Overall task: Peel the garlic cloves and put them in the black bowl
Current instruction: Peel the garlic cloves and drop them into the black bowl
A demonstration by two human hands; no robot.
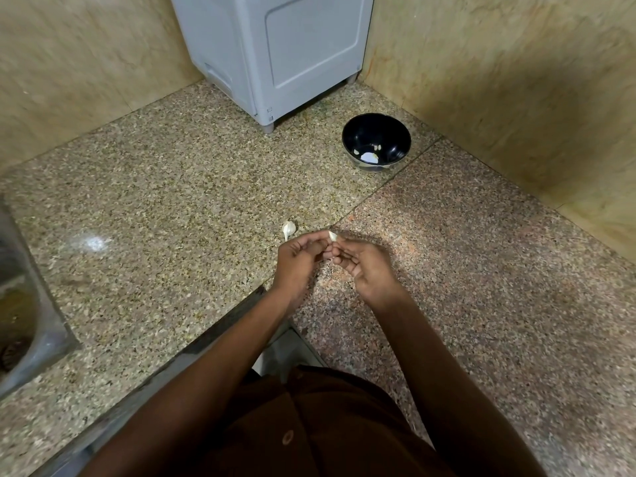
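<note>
Nearest the camera, a brown buttoned shirt [309, 432] fills the bottom edge, and both forearms reach forward over the corner of the speckled stone counter [165, 201]. The left hand [298, 257] and right hand [364, 263] meet fingertip to fingertip above the counter, their fingers curled together round a small pale garlic clove [332, 236]. Only the clove's upper tip shows above the fingers; the rest is hidden between them, so its skin and full shape are hard to make out. The visible end points up and away from the person, its long axis roughly upright with a slight lean to the left.

Just beyond the left hand, a second clove [288, 228] lies on the counter, still in its papery skin, bulb end away and thin tail pointing back toward the hand.

At the left edge, a steel sink [24, 304] is cut off by the frame.

Farther back, well apart from the hands, the black bowl [376, 142] stands upright near the wall, holding a few pale pieces whose number is unclear. Behind it a grey appliance [275, 53] stands in the corner, its top cut off.
</note>
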